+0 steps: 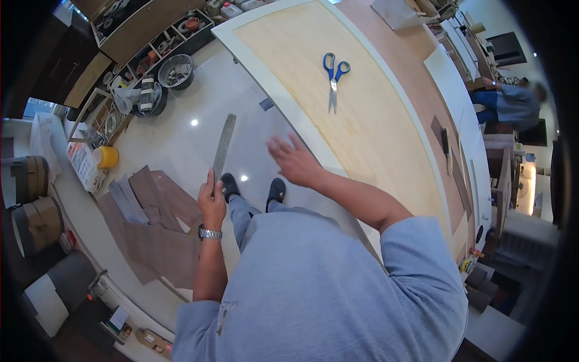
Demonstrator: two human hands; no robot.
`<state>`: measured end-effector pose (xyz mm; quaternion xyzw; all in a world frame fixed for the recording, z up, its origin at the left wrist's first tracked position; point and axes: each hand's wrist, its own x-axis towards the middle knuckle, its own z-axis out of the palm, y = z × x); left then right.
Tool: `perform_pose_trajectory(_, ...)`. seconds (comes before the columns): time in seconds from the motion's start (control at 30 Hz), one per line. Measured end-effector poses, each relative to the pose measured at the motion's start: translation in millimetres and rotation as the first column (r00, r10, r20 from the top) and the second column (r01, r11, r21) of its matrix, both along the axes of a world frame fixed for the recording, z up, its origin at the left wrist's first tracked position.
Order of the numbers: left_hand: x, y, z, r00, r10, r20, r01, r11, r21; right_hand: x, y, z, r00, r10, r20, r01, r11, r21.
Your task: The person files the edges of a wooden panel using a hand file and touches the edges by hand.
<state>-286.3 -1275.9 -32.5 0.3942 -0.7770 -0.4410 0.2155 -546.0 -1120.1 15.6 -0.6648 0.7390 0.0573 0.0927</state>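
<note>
Nearest, the left hand (211, 202) was closed around the near end of a flat metal strip (224, 145), hiding that end, and the strip's long axis ran away from the body over the pale floor (181, 105), leaning slightly right. The right hand (294, 161) hung open and empty near the edge of the yellowish board (374, 120), its fingers somewhat blurred. Farther off, blue-handled scissors (333, 85) lay on the board, blades toward the body

A long, narrow metal strip (225, 143), flat and dull grey, slants forward from the left hand (212, 196), gripped at its near end, its blunt far end above the glossy floor (187, 99).
</note>
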Motion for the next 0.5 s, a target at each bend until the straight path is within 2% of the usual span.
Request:
perform_pose_trajectory(0.03,5.3,4.1,-3.3,1.0,0.006,-0.006,-0.007,1.0,-0.015,2.2,-0.9,-3.8,0.988,0.153,0.025,-0.154,0.987,0.042)
perform_pose_trajectory(0.13,14.6,13.7,-10.5,0.999,0.028,-0.028,-0.029,1.0,-0.006,-19.9,-20.4,-3.3,0.997,0.068,-0.021,-0.065,0.991,0.116)
perform_pose_trajectory(0.2,21.4,20.3,-11.9,0.999,0.035,-0.029,-0.035,0.999,-0.004,-58.4,-43.8,22.8,0.987,0.011,-0.162,0.003,0.996,0.091)
perform_pose_trajectory(0.27,21.2,21.0,-11.0,0.999,0.019,-0.032,-0.02,0.999,-0.025,-91.7,-62.5,47.2,0.984,-0.118,-0.135,0.121,0.993,0.011)
perform_pose_trajectory(0.37,16.7,18.1,-11.2,0.998,0.007,-0.065,-0.009,0.999,-0.04,-110.2,-76.7,48.8,0.94,-0.339,-0.033,0.337,0.94,-0.055)
perform_pose_trajectory(0.5,6.3,13.3,-13.4,0.989,0.025,-0.145,-0.027,1.0,-0.01,-106.2,-76.6,30.8,0.91,-0.412,0.04,0.414,0.904,-0.105)
